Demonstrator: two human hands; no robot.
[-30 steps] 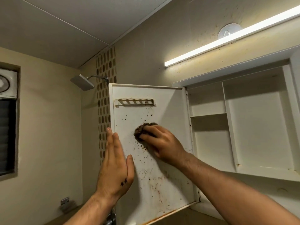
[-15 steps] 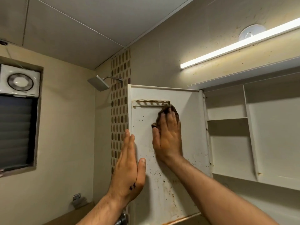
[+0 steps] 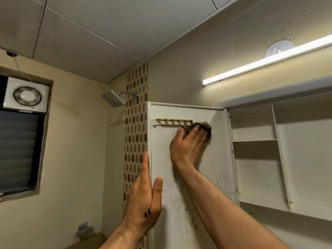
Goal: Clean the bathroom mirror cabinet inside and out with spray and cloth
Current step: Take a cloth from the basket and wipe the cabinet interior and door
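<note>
The white cabinet door (image 3: 218,151) stands swung open, its inner face toward me, speckled with brown dirt low down. A slotted holder rail (image 3: 172,122) runs across its top. My right hand (image 3: 188,146) presses a dark brown cloth (image 3: 206,129) flat against the door, just right of the rail's end. My left hand (image 3: 145,196) holds the door's free left edge, fingers straight behind it and thumb on the front. The open cabinet (image 3: 280,159) with white shelves and a vertical divider is on the right. No spray bottle is in view.
A lit tube light (image 3: 265,62) runs above the cabinet on a spotted wall. A square shower head (image 3: 112,98) sticks out at the left of the door. An exhaust fan (image 3: 27,95) and a louvred window (image 3: 19,151) are on the left wall.
My right hand has moved the cloth up the door from its middle and then right, past the rail's end. My left hand stays on the door's edge. My view has tilted upward.
</note>
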